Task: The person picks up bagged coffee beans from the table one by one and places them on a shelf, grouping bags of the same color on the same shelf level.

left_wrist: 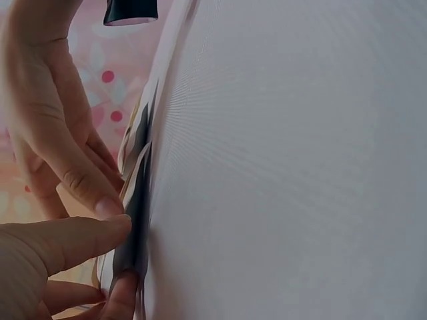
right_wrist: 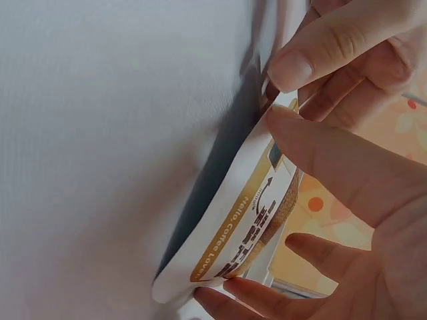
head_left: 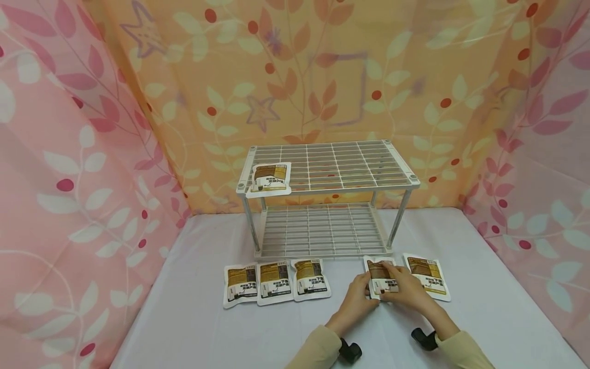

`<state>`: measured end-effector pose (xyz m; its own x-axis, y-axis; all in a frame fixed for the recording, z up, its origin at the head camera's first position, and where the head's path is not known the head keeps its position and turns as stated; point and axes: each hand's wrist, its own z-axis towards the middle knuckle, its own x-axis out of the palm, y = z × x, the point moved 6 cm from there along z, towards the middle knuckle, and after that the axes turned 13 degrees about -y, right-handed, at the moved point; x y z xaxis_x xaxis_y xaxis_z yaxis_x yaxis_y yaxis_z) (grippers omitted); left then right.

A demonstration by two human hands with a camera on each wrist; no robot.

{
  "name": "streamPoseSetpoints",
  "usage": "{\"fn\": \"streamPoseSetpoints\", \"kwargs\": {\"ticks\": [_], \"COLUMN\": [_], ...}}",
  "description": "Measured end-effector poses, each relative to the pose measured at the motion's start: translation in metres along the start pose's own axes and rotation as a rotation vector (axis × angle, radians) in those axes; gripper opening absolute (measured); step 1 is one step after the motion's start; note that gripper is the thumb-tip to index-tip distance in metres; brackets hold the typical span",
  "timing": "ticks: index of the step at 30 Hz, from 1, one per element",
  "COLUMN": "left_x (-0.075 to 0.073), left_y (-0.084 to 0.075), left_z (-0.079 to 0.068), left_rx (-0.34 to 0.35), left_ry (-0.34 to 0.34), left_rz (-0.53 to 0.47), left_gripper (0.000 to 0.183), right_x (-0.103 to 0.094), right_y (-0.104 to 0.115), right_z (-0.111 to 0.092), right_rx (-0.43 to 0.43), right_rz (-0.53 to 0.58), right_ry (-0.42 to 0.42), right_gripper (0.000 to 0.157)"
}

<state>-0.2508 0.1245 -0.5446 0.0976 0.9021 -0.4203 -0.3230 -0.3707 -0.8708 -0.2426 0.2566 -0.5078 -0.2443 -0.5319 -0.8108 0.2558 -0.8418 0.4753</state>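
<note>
A white, brown and gold coffee pouch [head_left: 377, 274] is held between both hands in front of the rack's right side. My left hand [head_left: 355, 302] pinches its left edge, thumb on top and fingers beneath in the left wrist view. With thumb and fingertips, my right hand [head_left: 407, 289] grips the pouch across its face, covering part of it. The right wrist view shows "Hello, Coffee Lover" printed on the pouch [right_wrist: 247, 227], its edge tilted off the cloth above a shadow. Just right of my right hand lies another matching pouch [head_left: 435, 289].
Behind the hands stands a two-tier white wire rack [head_left: 341, 192]. One pouch [head_left: 269, 179] lies at its upper left corner. Three more, including a left one [head_left: 240, 284], lie side by side before the rack on the white tablecloth [head_left: 207, 338]. Patterned curtains [head_left: 295, 77] enclose the table.
</note>
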Motion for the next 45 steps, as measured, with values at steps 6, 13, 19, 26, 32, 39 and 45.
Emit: {"fn": "streamPoseSetpoints", "kwargs": {"ticks": [6,13,19,26,32,39,45], "left_x": [-0.007,-0.019,-0.029,-0.042,-0.053,-0.065,-0.078], "left_y": [-0.002,-0.008,-0.008,-0.014,-0.017,-0.019,-0.023], "left_z": [-0.001,-0.001,0.001,0.0,-0.001,-0.002,-0.003], "left_rx": [0.034,0.031,0.005,0.079,0.113,0.086,0.07], "left_ry": [-0.026,-0.04,-0.047,-0.077,-0.094,-0.099,-0.118], "left_rz": [0.027,0.046,0.011,0.131,0.129,0.037,0.011], "left_gripper": [0.071,0.071,0.072,0.072,0.072,0.073,0.074], "right_x": [0.003,0.004,0.005,0.005,0.004,0.0,-0.003], "right_y": [0.003,0.009,0.013,0.021,0.028,0.037,0.05], "right_z": [-0.003,-0.006,-0.004,-0.003,-0.002,0.001,0.003], "right_rx": [0.006,0.029,0.048,0.044,0.021,0.0,-0.049], "right_rz": [-0.008,0.072,0.069,0.103,0.105,0.121,0.198], "right_ry": [-0.008,-0.04,-0.083,-0.101,-0.15,-0.212,-0.251], "right_gripper": [0.095,0.099,0.101,0.103,0.101,0.101,0.098]}}
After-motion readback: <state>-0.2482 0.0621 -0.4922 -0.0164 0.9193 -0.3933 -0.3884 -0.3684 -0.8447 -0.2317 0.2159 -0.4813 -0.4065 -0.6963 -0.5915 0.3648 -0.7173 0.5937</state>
